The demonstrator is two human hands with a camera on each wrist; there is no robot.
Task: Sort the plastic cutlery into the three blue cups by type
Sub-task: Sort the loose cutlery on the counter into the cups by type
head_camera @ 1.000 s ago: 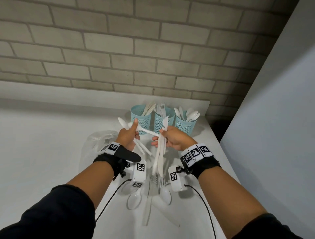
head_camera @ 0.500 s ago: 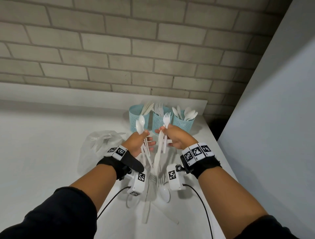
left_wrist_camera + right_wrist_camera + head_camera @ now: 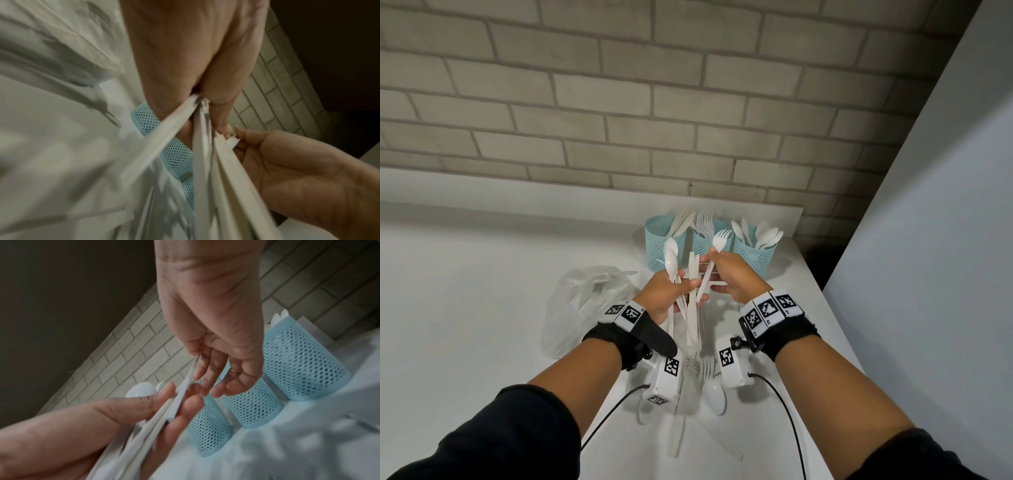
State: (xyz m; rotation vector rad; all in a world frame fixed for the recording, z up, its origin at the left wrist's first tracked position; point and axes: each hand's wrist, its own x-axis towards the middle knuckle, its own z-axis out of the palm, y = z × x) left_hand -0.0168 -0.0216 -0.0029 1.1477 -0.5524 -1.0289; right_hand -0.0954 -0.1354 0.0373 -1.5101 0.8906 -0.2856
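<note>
Three blue mesh cups stand at the back of the white table: the left cup [image 3: 661,240] holds knives, the middle cup [image 3: 703,242] forks, the right cup [image 3: 755,255] spoons. My left hand [image 3: 671,291] grips a bundle of white cutlery [image 3: 690,301], with two spoons [image 3: 672,260] sticking up and knives hanging down. My right hand [image 3: 726,274] pinches a white fork [image 3: 717,253] by its handle, tines up, right beside the bundle. In the left wrist view the handles [image 3: 205,154] fan out from my fingers. The right wrist view shows the fork handle [image 3: 190,374] between thumb and fingers.
A crumpled clear plastic bag [image 3: 582,301] lies left of my hands. Loose forks [image 3: 705,368], a spoon [image 3: 715,397] and a knife [image 3: 677,431] lie on the table [image 3: 465,308] below my wrists. A brick wall stands behind the cups and a grey panel on the right.
The spoons in my left hand swung from pointing left to upright. The knives passed from my right hand into the left bundle. My right hand now holds only the fork, slightly higher.
</note>
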